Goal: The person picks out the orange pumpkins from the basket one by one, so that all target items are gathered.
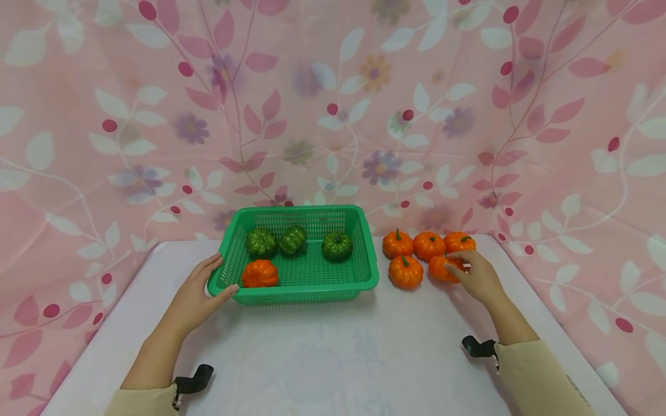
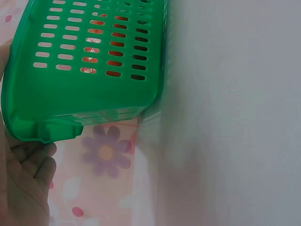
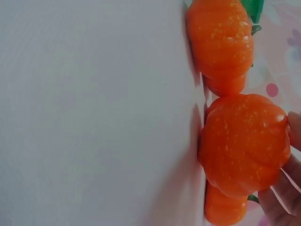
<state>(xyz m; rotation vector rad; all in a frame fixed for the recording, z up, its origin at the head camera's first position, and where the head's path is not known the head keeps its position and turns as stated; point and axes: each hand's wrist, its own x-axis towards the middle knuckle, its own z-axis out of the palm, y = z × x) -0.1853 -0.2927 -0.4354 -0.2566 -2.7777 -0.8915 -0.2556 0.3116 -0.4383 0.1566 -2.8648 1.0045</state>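
My left hand (image 1: pixel 195 297) holds the front left corner of a green plastic basket (image 1: pixel 307 293), thumb on the front rim and fingers along the left side. In the left wrist view, the basket's slotted wall (image 2: pixel 94 94) shows orange behind it. Inside lie three small green pumpkins, one at left (image 1: pixel 262 242), one tipped beside it (image 1: pixel 293 239) and one at right (image 1: pixel 337 247), plus a small orange pumpkin (image 1: pixel 261 274). My right hand (image 1: pixel 477 277) grips an orange pumpkin (image 1: pixel 441 268) at the front right of a group; the right wrist view shows fingertips against this pumpkin (image 3: pixel 244 146).
Right of the basket, more orange pumpkins stand close together: one in front (image 1: pixel 406 273), and a back row of left (image 1: pixel 398 245), middle (image 1: pixel 429 247) and right (image 1: pixel 459 241). A white cloth (image 1: pixel 333 358) covers the table. A floral curtain (image 1: pixel 333 104) hangs behind.
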